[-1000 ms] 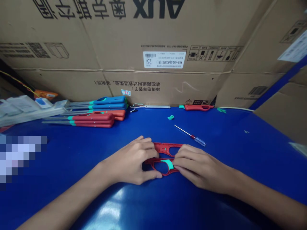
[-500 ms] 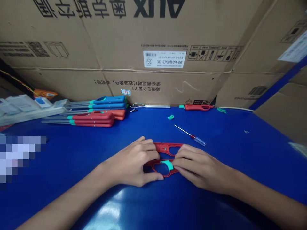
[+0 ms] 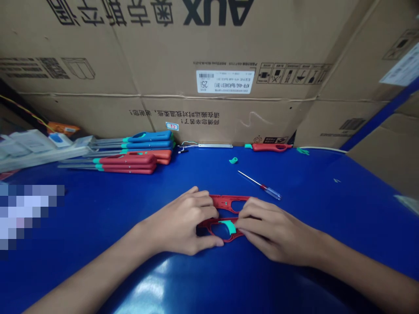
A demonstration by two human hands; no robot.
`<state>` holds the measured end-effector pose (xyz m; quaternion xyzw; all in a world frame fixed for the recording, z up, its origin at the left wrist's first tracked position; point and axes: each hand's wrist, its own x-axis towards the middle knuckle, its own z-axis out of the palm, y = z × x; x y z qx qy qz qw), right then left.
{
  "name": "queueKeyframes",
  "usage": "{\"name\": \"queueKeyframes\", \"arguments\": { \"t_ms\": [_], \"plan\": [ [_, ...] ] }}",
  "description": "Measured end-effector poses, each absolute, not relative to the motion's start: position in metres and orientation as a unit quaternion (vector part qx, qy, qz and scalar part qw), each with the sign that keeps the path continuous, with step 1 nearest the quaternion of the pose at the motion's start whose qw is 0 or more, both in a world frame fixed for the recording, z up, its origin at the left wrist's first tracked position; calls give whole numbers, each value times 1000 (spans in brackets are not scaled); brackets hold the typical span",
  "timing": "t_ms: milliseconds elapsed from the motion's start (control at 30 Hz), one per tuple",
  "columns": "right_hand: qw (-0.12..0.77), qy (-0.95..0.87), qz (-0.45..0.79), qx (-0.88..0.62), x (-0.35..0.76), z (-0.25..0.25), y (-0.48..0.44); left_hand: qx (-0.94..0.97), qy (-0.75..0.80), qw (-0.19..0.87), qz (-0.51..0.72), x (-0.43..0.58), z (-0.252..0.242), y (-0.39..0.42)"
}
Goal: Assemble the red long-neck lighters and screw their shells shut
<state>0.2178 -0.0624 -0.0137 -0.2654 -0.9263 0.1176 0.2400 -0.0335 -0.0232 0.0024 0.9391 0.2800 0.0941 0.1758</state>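
Two red lighter casing halves lie one behind the other on the blue table. My left hand is closed around the left end of the near casing half, its thumb along the near edge. My left fingers also lie against the far casing half. A green trigger sits at the oval opening of the near half. My right hand has its thumb and fingertips pinched at the trigger's right side, while its upper fingers cover the right end of the far half. The right ends of both halves are hidden.
Behind my hands lie a screwdriver and a small green part. Finished-looking lighters are stacked at the left beside a power strip. A red lighter body rests against the cardboard box.
The green trigger has tilted very slightly within the near casing half, at my right fingertips. Both hands otherwise stay in place.
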Motion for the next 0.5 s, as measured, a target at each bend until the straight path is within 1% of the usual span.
{"name": "queueKeyframes", "arguments": {
  "t_ms": [167,500],
  "plan": [
    [249,-918,133,-278,215,-9,-64,940,280,168,96,-33,3,-23],
    [222,-916,151,-299,214,-4,-67,943,275,157,102,-33,3,-24]
  ]
}}
